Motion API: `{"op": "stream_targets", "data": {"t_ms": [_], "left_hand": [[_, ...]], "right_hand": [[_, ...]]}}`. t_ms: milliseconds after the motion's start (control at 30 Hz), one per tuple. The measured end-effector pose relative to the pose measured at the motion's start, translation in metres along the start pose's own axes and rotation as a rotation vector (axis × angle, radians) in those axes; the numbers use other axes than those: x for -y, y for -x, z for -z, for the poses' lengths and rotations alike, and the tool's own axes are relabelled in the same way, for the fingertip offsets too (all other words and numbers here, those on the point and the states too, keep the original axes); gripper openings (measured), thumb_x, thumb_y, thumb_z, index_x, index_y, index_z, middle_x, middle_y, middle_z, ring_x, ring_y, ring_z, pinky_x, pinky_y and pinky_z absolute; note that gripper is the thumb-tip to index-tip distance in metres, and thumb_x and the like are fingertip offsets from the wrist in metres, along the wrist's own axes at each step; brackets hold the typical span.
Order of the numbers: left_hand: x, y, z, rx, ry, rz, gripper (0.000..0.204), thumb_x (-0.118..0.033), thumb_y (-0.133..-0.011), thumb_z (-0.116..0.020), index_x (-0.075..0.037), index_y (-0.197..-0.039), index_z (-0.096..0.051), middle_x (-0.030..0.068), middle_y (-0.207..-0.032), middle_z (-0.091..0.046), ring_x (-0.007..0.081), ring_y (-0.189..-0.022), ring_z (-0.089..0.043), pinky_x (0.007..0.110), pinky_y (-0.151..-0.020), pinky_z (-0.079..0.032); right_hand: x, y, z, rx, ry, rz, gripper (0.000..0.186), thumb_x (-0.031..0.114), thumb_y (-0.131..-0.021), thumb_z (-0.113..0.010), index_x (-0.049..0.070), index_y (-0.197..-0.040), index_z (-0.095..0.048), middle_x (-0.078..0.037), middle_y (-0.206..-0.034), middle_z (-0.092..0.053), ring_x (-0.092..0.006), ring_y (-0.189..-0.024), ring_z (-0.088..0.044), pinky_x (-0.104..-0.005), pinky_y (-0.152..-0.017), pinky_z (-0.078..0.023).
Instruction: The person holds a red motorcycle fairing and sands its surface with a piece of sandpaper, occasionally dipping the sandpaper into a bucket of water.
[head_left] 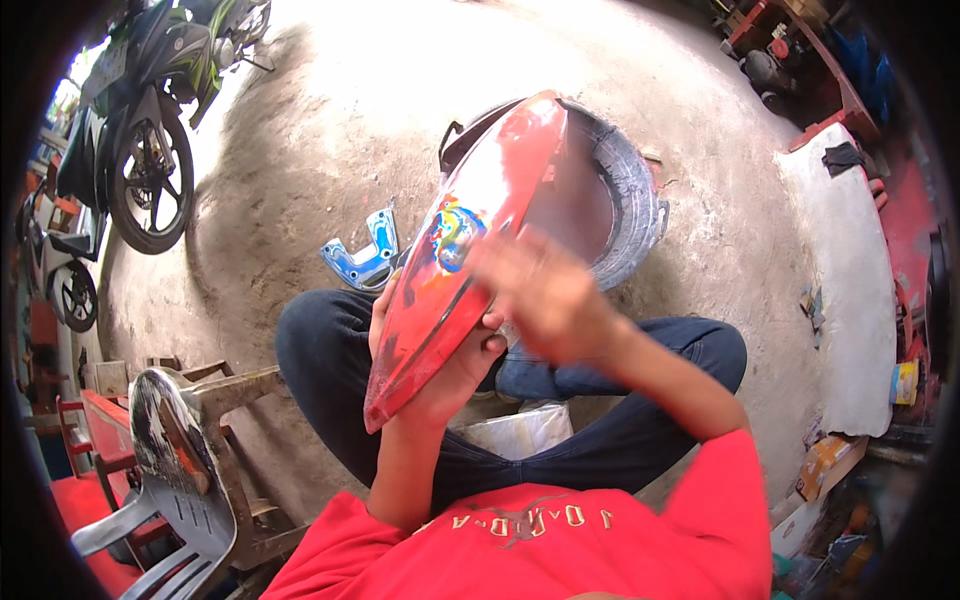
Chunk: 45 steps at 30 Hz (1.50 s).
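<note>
A long red motorcycle body panel (432,315) is tilted in front of me, its upper end over a round grey basin (640,190). Multicoloured patches mark its middle, and dark streaks run down its lower part. My left hand (455,372) supports the panel from beneath, with the thumb at its left edge and fingertips curled round the right. Against the panel's right side, near the coloured patch, my right hand (555,300) is smeared by motion; whether it holds anything is hidden. Brownish liquid shows inside the basin.
A blue-and-white curved part (370,262) lies on the concrete floor left of the basin. A white block (520,430) sits between my legs. Parked motorcycles (150,170) stand at far left, a worn grey chair (190,470) at near left. A pale slab (850,290) lies right.
</note>
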<state>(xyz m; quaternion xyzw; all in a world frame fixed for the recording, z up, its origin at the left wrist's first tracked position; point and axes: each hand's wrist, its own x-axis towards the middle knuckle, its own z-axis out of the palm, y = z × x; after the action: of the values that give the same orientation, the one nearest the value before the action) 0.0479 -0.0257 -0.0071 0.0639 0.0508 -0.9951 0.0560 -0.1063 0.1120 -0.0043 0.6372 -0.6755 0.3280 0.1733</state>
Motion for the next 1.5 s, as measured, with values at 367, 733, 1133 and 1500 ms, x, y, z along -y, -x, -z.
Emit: {"op": "stream_targets", "data": {"t_ms": [367,733,1133,1500], "left_hand": [[-0.005,0.000,0.007,0.026,0.094,-0.049,0.062,-0.049,-0.109,-0.042,-0.003,-0.150,-0.052,0.0205,-0.148,-0.061,0.0364,-0.130,-0.063,0.058,-0.112,-0.050],[-0.004,-0.001,0.004,0.040,-0.009,-0.180,0.057,-0.041,-0.109,-0.046,-0.001,-0.150,-0.051,0.0221,-0.148,-0.061,0.0378,-0.135,-0.061,0.054,-0.117,-0.046],[-0.003,0.003,0.002,0.002,0.064,-0.148,0.069,-0.052,-0.107,-0.049,-0.001,-0.153,-0.048,0.0218,-0.153,-0.057,0.0370,-0.140,-0.056,0.055,-0.120,-0.041],[0.002,-0.001,0.006,-0.030,0.015,-0.155,0.065,-0.048,-0.109,-0.044,0.001,-0.151,-0.050,0.0233,-0.151,-0.057,0.0371,-0.138,-0.058,0.054,-0.119,-0.043]], "right_hand": [[0.027,0.008,-0.003,0.098,0.005,0.096,0.044,0.031,-0.104,-0.062,0.005,-0.140,-0.067,-0.012,-0.142,-0.069,-0.0272,-0.134,-0.065,-0.0484,-0.119,-0.044],[0.010,0.016,-0.003,0.052,0.048,0.139,0.039,0.025,-0.103,-0.063,0.003,-0.135,-0.069,-0.013,-0.139,-0.070,-0.0275,-0.133,-0.066,-0.0480,-0.116,-0.046],[-0.015,0.004,-0.001,0.001,0.109,-0.098,0.032,0.017,-0.105,-0.056,0.002,-0.127,-0.072,-0.017,-0.131,-0.073,-0.0331,-0.120,-0.072,-0.0504,-0.108,-0.052],[0.002,-0.006,0.003,0.024,0.046,-0.076,0.033,0.015,-0.099,-0.065,-0.002,-0.128,-0.069,-0.019,-0.131,-0.072,-0.0331,-0.123,-0.070,-0.0485,-0.106,-0.055]]}}
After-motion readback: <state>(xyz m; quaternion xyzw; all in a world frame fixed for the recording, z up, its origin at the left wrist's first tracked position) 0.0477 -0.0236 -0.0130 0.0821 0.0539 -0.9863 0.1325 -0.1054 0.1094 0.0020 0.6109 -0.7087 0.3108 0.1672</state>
